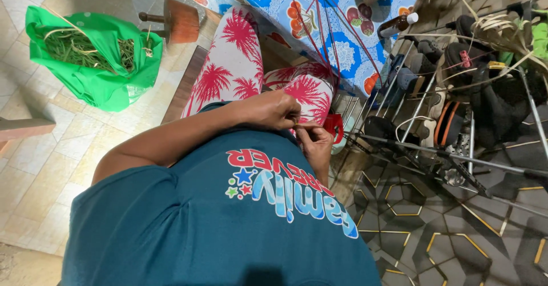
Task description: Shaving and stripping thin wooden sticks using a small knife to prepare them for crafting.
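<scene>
Both hands' grip [297, 125] on thin strip [308, 125]

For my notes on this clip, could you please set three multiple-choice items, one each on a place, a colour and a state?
1. Where does the green bag lie?
A. on the tiled floor to the person's left
B. on the shoe rack
C. on the person's lap

2. What colour are the long strands running up from the hands?
A. yellow
B. red
C. white

3. How are the left hand and right hand placed?
A. far apart
B. flat on the floor
C. close together, fingers pinching a thin strip

Answers: 1 A, it sits on pale tiles beside the patterned trouser leg; 2 B, they show red against the blue cloth; 3 C, both hands meet over the lap.
</scene>
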